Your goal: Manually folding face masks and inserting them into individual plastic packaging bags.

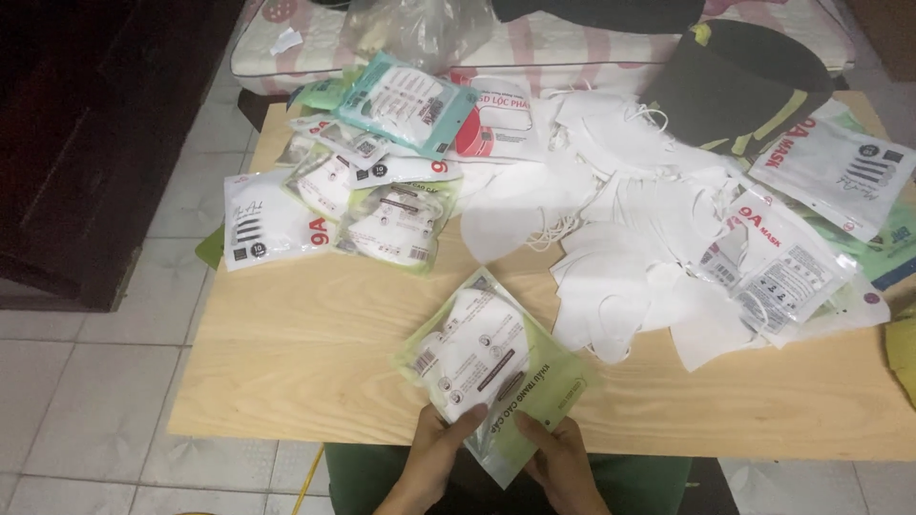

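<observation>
A light green plastic pouch (491, 367) filled with white face masks lies tilted over the near edge of the wooden board (315, 372). My left hand (434, 458) grips its lower left corner, thumb on top. My right hand (561, 463) pinches its lower right edge. A heap of loose white masks (620, 219) sits to the right of the pouch.
Several filled mask packs (382, 205) are piled at the board's far left. More packs (792, 257) lie at the right, and a dark bag (735, 81) at the back. A mattress edge (534, 52) runs behind. Tiled floor (95, 381) lies left, beside dark furniture (86, 143).
</observation>
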